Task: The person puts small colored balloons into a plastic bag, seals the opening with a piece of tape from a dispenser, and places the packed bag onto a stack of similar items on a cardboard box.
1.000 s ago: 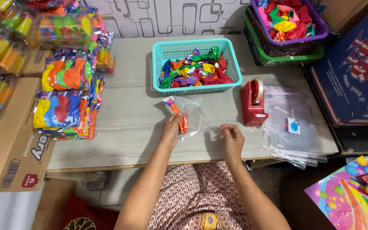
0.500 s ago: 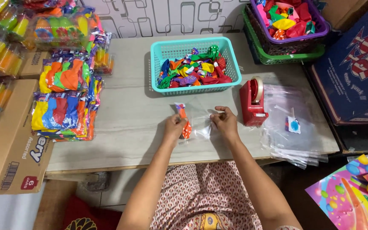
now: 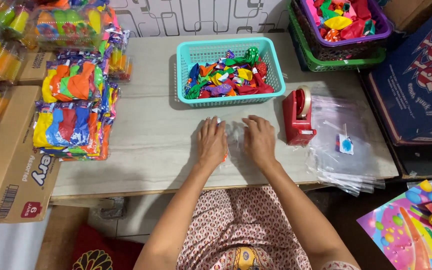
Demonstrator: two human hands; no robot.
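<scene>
In the head view, at the centre of the frame, the left hand [image 3: 212, 141] and right hand [image 3: 259, 140] lay flat, palms down, pressing a small clear bag [image 3: 235, 136] against the table [image 3: 151, 145], just below the teal basket [image 3: 227, 71] and left of the red tape dispenser [image 3: 297, 117].

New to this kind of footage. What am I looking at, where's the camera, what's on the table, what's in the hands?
No machine here: a person works with two bare hands. The single camera sits on their head and looks down, so the arms enter from the bottom. The left hand and right hand lie flat, pressing a small clear bag onto the table; what is inside it is mostly hidden. Behind them stands a teal basket of loose balloons. To the right are a red tape dispenser and a stack of clear bags. At left lie filled balloon packs.
</scene>
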